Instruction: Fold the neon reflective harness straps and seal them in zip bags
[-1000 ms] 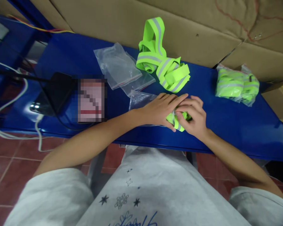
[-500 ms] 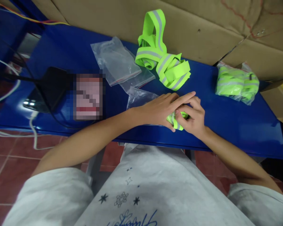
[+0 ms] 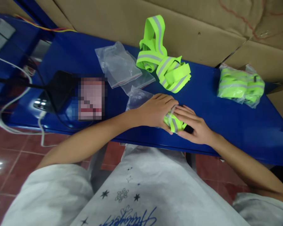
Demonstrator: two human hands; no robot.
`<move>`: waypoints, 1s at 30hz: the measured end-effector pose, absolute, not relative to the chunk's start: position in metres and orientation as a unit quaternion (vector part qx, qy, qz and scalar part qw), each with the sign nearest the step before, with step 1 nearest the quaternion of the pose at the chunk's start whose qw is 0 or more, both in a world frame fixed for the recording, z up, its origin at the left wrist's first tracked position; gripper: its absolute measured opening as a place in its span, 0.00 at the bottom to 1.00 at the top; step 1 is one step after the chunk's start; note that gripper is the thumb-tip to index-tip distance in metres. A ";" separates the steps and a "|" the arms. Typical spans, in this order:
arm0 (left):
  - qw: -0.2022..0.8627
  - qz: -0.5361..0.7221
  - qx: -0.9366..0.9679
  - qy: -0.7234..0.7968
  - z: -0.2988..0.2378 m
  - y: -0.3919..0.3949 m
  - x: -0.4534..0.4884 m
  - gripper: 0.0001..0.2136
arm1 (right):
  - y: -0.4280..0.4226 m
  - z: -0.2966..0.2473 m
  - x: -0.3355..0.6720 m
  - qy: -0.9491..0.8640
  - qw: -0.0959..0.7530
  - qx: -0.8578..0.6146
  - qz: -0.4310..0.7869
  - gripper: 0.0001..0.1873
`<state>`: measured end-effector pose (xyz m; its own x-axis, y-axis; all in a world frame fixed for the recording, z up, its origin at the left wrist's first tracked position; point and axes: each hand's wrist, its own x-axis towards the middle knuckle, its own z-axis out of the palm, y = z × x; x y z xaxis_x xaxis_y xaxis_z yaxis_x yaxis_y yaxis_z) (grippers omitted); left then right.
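Your left hand (image 3: 155, 110) and right hand (image 3: 193, 127) both clasp the folded neon band (image 3: 173, 123) near the blue worktop's (image 3: 226, 119) near edge.

Around my table (image 3: 226, 122)
Loose bands (image 3: 165, 67) and empty bags (image 3: 118, 64) lie by the cardboard (image 3: 202, 28); bagged bands (image 3: 240, 86) sit far right.
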<state>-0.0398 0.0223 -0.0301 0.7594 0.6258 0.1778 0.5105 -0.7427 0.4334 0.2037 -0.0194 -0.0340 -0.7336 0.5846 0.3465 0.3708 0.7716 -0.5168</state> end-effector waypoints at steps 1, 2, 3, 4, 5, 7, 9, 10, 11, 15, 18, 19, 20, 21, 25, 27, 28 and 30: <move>0.180 0.153 0.926 0.296 -0.030 0.023 -0.040 0.47 | -0.021 -0.034 0.208 -0.920 0.221 -0.259 0.195 0.37; 0.180 0.148 0.931 0.283 -0.030 0.024 -0.041 0.48 | -0.023 -0.035 0.212 -0.927 0.202 -0.260 0.180 0.40; 0.180 0.146 0.933 0.274 -0.030 0.024 -0.041 0.48 | -0.025 -0.035 0.214 -0.929 0.199 -0.262 0.169 0.40; 0.182 0.144 0.935 0.268 -0.030 0.024 -0.041 0.47 | -0.026 -0.035 0.214 -0.929 0.209 -0.261 0.160 0.38; 0.183 0.143 0.937 0.262 -0.029 0.023 -0.041 0.46 | -0.027 -0.034 0.213 -0.926 0.226 -0.259 0.154 0.36; 0.181 0.140 0.939 0.256 -0.028 0.022 -0.040 0.44 | -0.028 -0.034 0.209 -0.922 0.255 -0.254 0.144 0.33; 0.178 0.139 0.940 0.255 -0.026 0.020 -0.040 0.43 | -0.028 -0.034 0.205 -0.916 0.279 -0.255 0.134 0.33; 0.178 0.138 0.940 0.256 -0.025 0.020 -0.041 0.43 | -0.027 -0.034 0.203 -0.912 0.290 -0.258 0.132 0.33; 0.180 0.140 0.939 0.259 -0.024 0.020 -0.041 0.44 | -0.027 -0.034 0.201 -0.907 0.302 -0.262 0.132 0.34; 0.193 0.179 0.927 0.266 -0.021 0.021 -0.042 0.46 | -0.018 -0.024 0.193 -0.896 0.332 -0.267 0.124 0.30; 0.197 0.232 0.914 0.268 -0.020 0.022 -0.042 0.47 | -0.011 -0.015 0.182 -0.902 0.333 -0.261 0.090 0.23; 0.198 0.245 0.910 0.270 -0.020 0.023 -0.042 0.48 | -0.009 -0.013 0.178 -0.902 0.333 -0.265 0.075 0.21; 0.198 0.252 0.907 0.273 -0.019 0.023 -0.042 0.48 | -0.008 -0.013 0.175 -0.899 0.336 -0.274 0.059 0.18; 0.200 0.251 0.906 0.275 -0.019 0.024 -0.042 0.48 | -0.007 -0.015 0.172 -0.893 0.342 -0.289 0.044 0.16; 0.191 0.208 0.923 0.262 -0.015 0.028 -0.049 0.52 | -0.004 -0.028 0.167 -0.869 0.360 -0.338 0.029 0.14; 0.178 0.186 0.933 0.253 -0.013 0.032 -0.057 0.55 | 0.000 -0.033 0.169 -0.876 0.349 -0.330 0.041 0.13; 0.174 0.173 0.936 0.251 -0.011 0.035 -0.063 0.56 | 0.003 -0.034 0.171 -0.881 0.343 -0.321 0.048 0.11; 0.168 0.146 0.941 0.257 -0.009 0.041 -0.073 0.55 | 0.007 -0.032 0.176 -0.891 0.330 -0.303 0.067 0.12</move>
<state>-0.0730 0.0413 -0.0087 0.8258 0.5318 0.1876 0.4338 -0.8116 0.3912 0.1757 0.0072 -0.0317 -0.5982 0.5842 0.5486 0.4958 0.8076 -0.3193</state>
